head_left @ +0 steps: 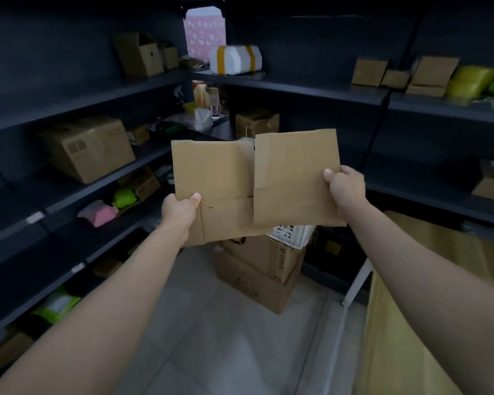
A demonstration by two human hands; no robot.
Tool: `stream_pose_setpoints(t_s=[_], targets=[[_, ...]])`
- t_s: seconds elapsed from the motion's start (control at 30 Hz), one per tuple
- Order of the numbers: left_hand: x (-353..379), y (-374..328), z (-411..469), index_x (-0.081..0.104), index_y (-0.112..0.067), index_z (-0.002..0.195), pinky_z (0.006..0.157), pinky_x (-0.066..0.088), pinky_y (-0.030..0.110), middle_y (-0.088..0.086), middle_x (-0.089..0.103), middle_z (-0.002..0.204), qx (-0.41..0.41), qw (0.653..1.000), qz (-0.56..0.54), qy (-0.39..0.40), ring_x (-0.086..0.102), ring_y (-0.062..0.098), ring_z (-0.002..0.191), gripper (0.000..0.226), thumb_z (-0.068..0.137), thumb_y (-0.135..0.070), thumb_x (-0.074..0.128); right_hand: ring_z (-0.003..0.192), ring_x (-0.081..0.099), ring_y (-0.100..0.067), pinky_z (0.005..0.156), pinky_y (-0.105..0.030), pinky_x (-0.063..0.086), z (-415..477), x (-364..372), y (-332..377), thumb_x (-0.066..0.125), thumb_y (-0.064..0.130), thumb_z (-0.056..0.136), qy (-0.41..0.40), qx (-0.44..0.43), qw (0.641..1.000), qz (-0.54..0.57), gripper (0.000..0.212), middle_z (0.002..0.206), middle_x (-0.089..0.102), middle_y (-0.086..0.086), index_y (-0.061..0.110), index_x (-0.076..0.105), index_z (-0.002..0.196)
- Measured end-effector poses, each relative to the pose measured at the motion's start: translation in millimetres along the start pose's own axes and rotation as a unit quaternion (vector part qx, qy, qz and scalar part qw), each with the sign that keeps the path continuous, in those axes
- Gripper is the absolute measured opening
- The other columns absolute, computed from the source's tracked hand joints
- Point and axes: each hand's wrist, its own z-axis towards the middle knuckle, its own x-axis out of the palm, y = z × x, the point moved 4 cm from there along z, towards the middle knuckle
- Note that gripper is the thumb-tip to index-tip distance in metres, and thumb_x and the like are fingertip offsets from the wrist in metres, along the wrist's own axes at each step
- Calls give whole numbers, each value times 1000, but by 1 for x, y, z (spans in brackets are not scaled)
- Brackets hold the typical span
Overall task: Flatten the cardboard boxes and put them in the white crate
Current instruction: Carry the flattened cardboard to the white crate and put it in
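Both arms reach forward and hold flattened cardboard in the air. My left hand (180, 213) grips the lower left edge of one flat brown box (214, 181), thumb on its front face. My right hand (345, 187) pinches the right edge of a second flat box (294, 178), which overlaps the first one's right side. Just below the two pieces, a corner of the white lattice crate (293, 234) shows; most of it is hidden behind the cardboard. The crate sits on top of stacked brown cartons (260, 269) on the floor.
Dark shelving (69, 192) lines the left wall and the back, loaded with cardboard boxes (89, 148), coloured parcels and a white wrapped bundle (236, 59). A yellowish table surface (428, 309) with a white leg stands at the right. Pale floor tiles (211, 337) lie between.
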Motion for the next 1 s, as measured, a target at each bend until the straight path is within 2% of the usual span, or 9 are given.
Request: stream_pose_setpoints(t_s=[0.2,0.4,0.53,0.67,0.73,0.8,0.9,1.0], targets=[[2,-15,81,53,-10,122,82,42,34,5,57,112,7,997,32,72,53,23,98,34,93,-26,60,85,51,-17,79,-32,40,24,40,1,52,23,96,-50,18,999,-6,4,92,56,4,24,55,96],[38,-27,145,57,-14,110,82,44,38,6,61,110,14,985,89,146,56,25,96,25,90,-28,64,90,52,-20,82,-33,43,74,50,8,52,25,96,-91,32,995,-31,16,98,57,1,19,60,108],[76,-43,190,59,-10,121,77,39,34,6,62,113,30,974,130,185,54,22,94,37,88,-26,66,92,54,-20,80,-33,42,126,60,9,54,26,96,-85,28,995,-40,21,101,58,1,19,61,114],[125,-57,237,59,-11,123,63,35,26,2,60,102,28,971,139,193,51,12,73,38,88,-23,66,88,54,-20,77,-31,40,192,67,4,55,26,95,-70,27,995,-59,29,100,59,0,13,62,121],[147,-64,259,59,-12,125,60,35,25,2,60,99,20,969,147,196,50,10,71,38,88,-22,66,90,55,-21,78,-32,41,223,69,2,57,26,95,-64,41,995,-67,30,103,60,-1,13,62,121],[166,-69,282,61,-10,122,60,38,26,2,62,97,13,968,154,199,53,12,71,38,87,-22,67,95,58,-23,85,-35,46,252,71,2,59,27,93,-59,48,994,-76,33,110,63,-3,13,62,123],[191,-74,315,62,-8,121,71,43,30,3,65,98,5,960,182,211,57,15,75,41,85,-24,69,99,61,-24,91,-38,49,290,75,1,61,27,91,-56,67,993,-83,36,113,65,-4,13,62,124],[216,-77,344,63,-5,117,60,42,25,1,63,84,-2,953,193,233,56,15,70,35,86,-23,68,96,60,-23,86,-35,48,318,80,0,61,26,92,-50,81,992,-88,36,109,63,-4,13,61,125]])
